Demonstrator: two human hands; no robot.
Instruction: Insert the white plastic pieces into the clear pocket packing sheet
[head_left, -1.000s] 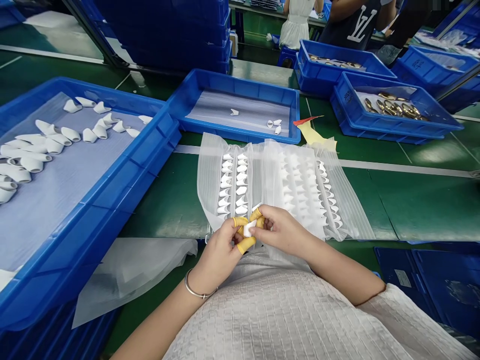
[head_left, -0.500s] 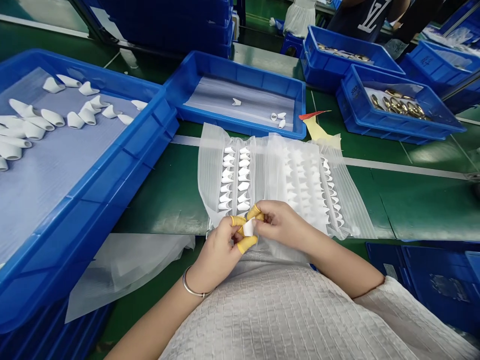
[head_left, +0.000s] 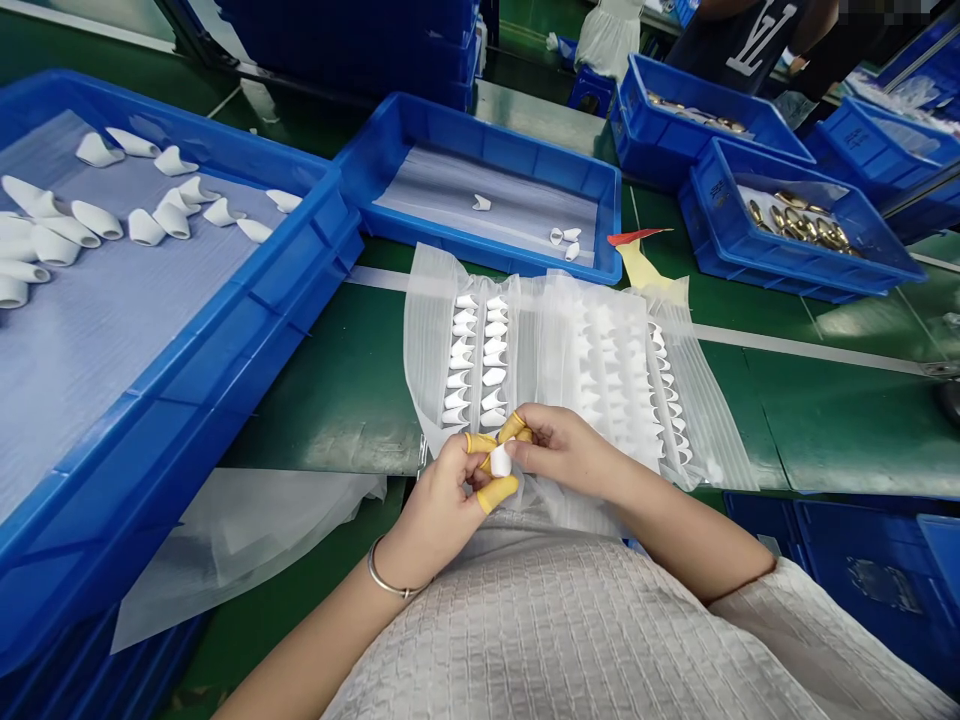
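My left hand (head_left: 439, 495) and my right hand (head_left: 562, 450) meet at the near edge of the green table, both wearing yellow finger cots. Together they pinch one small white cap-shaped piece (head_left: 500, 460) between thumbs and fingertips. Just beyond the hands lies a translucent pleated plastic sheet (head_left: 547, 350) whose pockets hold rows of the same white pieces (head_left: 476, 365).
A large blue tray (head_left: 247, 300) at left holds several loose white pieces (head_left: 150, 215). Another blue tray (head_left: 495, 200) stands behind the sheet with a few pieces. Blue bins (head_left: 795, 225) of gold-coloured parts sit at back right. A loose plastic bag (head_left: 247, 530) lies at my left. People work at the far table.
The hands have stayed together on the white piece, turning it slightly. The view has shifted down and a little to the left.
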